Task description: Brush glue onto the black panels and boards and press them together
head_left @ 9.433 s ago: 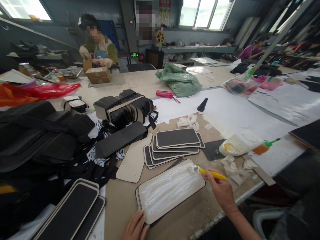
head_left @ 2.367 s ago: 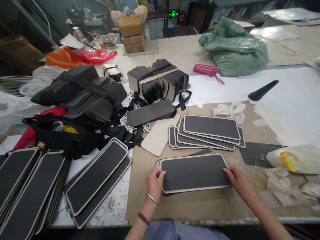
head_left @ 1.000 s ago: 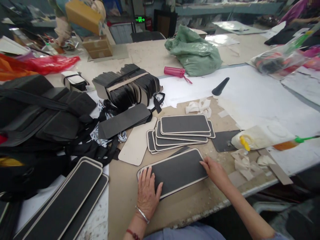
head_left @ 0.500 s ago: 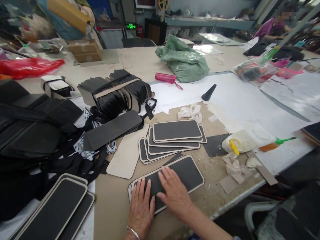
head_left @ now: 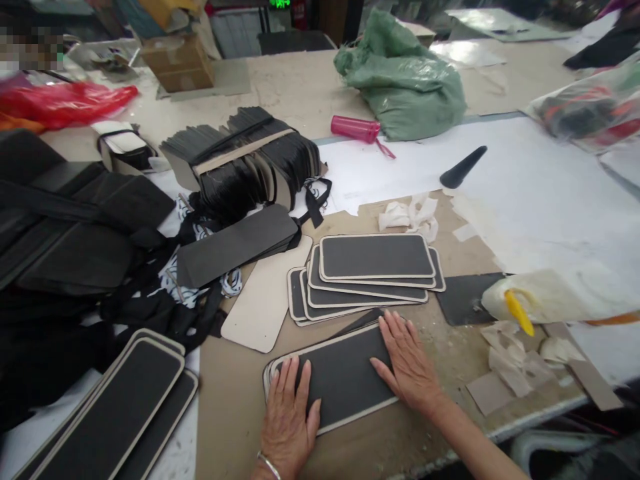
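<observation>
A black rounded panel with a pale border (head_left: 343, 377) lies on brown cardboard (head_left: 235, 407) at the table's near edge. My left hand (head_left: 289, 420) rests flat on its left end, fingers spread. My right hand (head_left: 407, 365) presses flat on its right end. Neither hand holds anything. Just beyond the panel sits a fanned stack of the same bordered panels (head_left: 367, 273). A bare pale board (head_left: 267, 300) lies to the left of that stack.
More bordered panels (head_left: 115, 407) lie at the near left. Black bundles and straps (head_left: 95, 227) fill the left side. A glue container with a yellow brush (head_left: 530, 300) and paper scraps sit right. A green bag (head_left: 405, 80), pink bottle (head_left: 356, 129) and cardboard boxes (head_left: 177, 63) stand farther back.
My right hand slid from the panel's middle to its right end while the left stayed flat on the left end. Earlier I spread white glue on the board and laid the black panel on it.
</observation>
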A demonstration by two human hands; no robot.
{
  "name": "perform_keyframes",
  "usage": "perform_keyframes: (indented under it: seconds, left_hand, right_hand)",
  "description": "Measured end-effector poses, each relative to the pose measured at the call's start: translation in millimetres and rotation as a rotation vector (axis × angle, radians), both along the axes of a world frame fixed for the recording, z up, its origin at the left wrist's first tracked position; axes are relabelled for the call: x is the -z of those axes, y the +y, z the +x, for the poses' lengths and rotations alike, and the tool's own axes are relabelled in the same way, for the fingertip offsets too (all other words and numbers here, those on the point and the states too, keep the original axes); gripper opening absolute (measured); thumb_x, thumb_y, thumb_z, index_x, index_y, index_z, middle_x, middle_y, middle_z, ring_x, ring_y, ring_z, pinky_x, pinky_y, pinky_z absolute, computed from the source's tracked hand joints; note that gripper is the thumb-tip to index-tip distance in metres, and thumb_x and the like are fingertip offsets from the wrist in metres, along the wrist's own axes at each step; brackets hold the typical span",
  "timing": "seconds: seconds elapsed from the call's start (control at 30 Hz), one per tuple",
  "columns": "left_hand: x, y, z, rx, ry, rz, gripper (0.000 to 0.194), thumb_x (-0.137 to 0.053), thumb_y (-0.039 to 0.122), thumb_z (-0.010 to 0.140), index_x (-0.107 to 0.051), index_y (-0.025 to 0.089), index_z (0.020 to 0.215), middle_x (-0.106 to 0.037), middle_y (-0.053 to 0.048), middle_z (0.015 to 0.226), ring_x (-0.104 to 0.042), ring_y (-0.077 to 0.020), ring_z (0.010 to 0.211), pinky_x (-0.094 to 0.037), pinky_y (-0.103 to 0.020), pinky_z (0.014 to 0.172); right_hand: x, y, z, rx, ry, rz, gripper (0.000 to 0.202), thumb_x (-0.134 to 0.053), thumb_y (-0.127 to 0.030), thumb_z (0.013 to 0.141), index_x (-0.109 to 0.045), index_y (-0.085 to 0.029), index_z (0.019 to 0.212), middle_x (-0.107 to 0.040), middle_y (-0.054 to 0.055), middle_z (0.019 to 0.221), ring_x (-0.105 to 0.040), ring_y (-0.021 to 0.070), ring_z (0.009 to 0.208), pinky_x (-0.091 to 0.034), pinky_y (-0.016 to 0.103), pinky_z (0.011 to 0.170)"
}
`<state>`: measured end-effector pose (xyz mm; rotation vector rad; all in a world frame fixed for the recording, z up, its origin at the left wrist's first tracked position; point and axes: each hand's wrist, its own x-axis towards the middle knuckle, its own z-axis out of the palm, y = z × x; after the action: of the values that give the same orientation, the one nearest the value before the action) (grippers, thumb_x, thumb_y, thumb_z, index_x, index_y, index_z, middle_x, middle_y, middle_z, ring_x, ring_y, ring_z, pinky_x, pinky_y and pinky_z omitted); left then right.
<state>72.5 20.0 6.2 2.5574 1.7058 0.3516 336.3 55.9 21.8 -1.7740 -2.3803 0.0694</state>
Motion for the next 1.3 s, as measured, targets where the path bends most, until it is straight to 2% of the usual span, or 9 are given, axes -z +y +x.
perform_keyframes:
  seconds: [0.27,0.33,0.43,0.6,0.8,0.97,1.1,1.2,1.3]
  left_hand:
    - [-14.5,0.6,-3.3,-0.019,-0.035,-0.098,0.060,-0.044,0.021,0.083,-0.022,0.016,0.138,-0.036,-0.013,0.141,-0.027,-0.0260,0.132,-0.036,-0.045,0.101]
    - [-16.6,-5.7,-11.2,-0.165,-0.142,-0.097,0.057,-0.037,0.017,0.086,-0.018,0.016,0.139,-0.033,-0.012,0.142,-0.025,-0.0226,0.133,-0.037,-0.043,0.102]
    - [-14.0,-22.6,-22.7,-0.446,-0.266,-0.117,0.052,-0.032,0.016,0.088,-0.020,0.018,0.139,-0.033,-0.010,0.143,-0.028,-0.0194,0.132,-0.038,-0.041,0.102]
    - [0.5,-47.7,-22.9,-0.469,-0.343,-0.204,0.048,-0.034,0.019,0.089,-0.029,0.022,0.137,-0.037,-0.008,0.141,-0.034,-0.0196,0.129,-0.041,-0.039,0.101]
    - [0.9,-46.6,-11.9,-0.566,-0.537,-0.267,0.044,-0.033,0.025,0.090,-0.037,0.016,0.133,-0.037,-0.012,0.140,-0.034,-0.0210,0.129,-0.036,-0.042,0.104]
    - [-7.4,-44.9,-9.9,-0.534,-0.622,-0.222,0.044,-0.033,0.027,0.089,-0.040,0.013,0.130,-0.040,-0.016,0.137,-0.036,-0.0235,0.128,-0.036,-0.046,0.103]
    - [-13.1,-43.9,-9.4,-0.553,-0.679,-0.145,0.038,-0.042,0.033,0.085,-0.052,0.016,0.118,-0.058,-0.015,0.117,-0.051,-0.0268,0.111,-0.041,-0.050,0.094]
    - [-17.5,-37.4,-8.8,-0.648,-0.846,-0.280,0.038,-0.043,0.037,0.082,-0.053,0.015,0.111,-0.063,-0.014,0.104,-0.058,-0.0257,0.098,-0.045,-0.047,0.087]
    - [-24.3,-27.8,-9.6,-0.709,-1.012,-0.489,0.039,-0.041,0.037,0.080,-0.051,0.014,0.110,-0.064,-0.014,0.102,-0.061,-0.0239,0.092,-0.047,-0.041,0.083]
  right_hand:
    - [8.7,2.0,5.1,0.030,0.062,0.060,0.063,-0.032,-0.040,0.089,-0.013,-0.010,0.141,-0.028,0.016,0.142,-0.021,0.0296,0.131,-0.023,0.053,0.104]
    - [11.4,-4.2,17.2,0.104,0.073,0.076,0.061,-0.027,-0.041,0.090,-0.019,-0.005,0.139,-0.033,0.020,0.138,-0.026,0.0303,0.129,-0.030,0.051,0.101]
    - [19.2,-19.4,43.0,0.204,0.059,0.049,0.057,-0.024,-0.044,0.090,-0.043,-0.002,0.123,-0.053,0.024,0.117,-0.048,0.0317,0.112,-0.041,0.047,0.092]
    - [24.6,-35.8,61.4,0.245,0.047,-0.006,0.048,-0.024,-0.040,0.089,-0.059,-0.008,0.098,-0.063,0.019,0.097,-0.059,0.0280,0.092,-0.045,0.044,0.086]
    - [7.3,-34.4,43.0,0.313,0.077,0.074,0.045,-0.026,-0.038,0.088,-0.059,-0.009,0.099,-0.064,0.017,0.097,-0.058,0.0275,0.091,-0.045,0.044,0.084]
    - [-0.2,-33.1,36.6,0.381,0.188,0.088,0.042,-0.027,-0.037,0.085,-0.059,-0.012,0.095,-0.065,0.017,0.093,-0.059,0.0279,0.087,-0.045,0.046,0.081]
    - [-10.4,-30.4,32.9,0.567,0.447,-0.031,0.040,-0.037,-0.046,0.079,-0.058,-0.015,0.091,-0.064,0.015,0.089,-0.059,0.0274,0.082,-0.047,0.044,0.074]
    - [-23.4,-25.8,30.9,0.660,0.650,-0.146,0.040,-0.046,-0.053,0.073,-0.054,-0.016,0.086,-0.064,0.011,0.079,-0.060,0.0238,0.072,-0.049,0.037,0.066]
    - [-40.7,-20.2,28.9,0.631,0.795,-0.283,0.041,-0.051,-0.058,0.068,-0.053,-0.018,0.081,-0.063,0.006,0.071,-0.060,0.0222,0.070,-0.050,0.034,0.064]
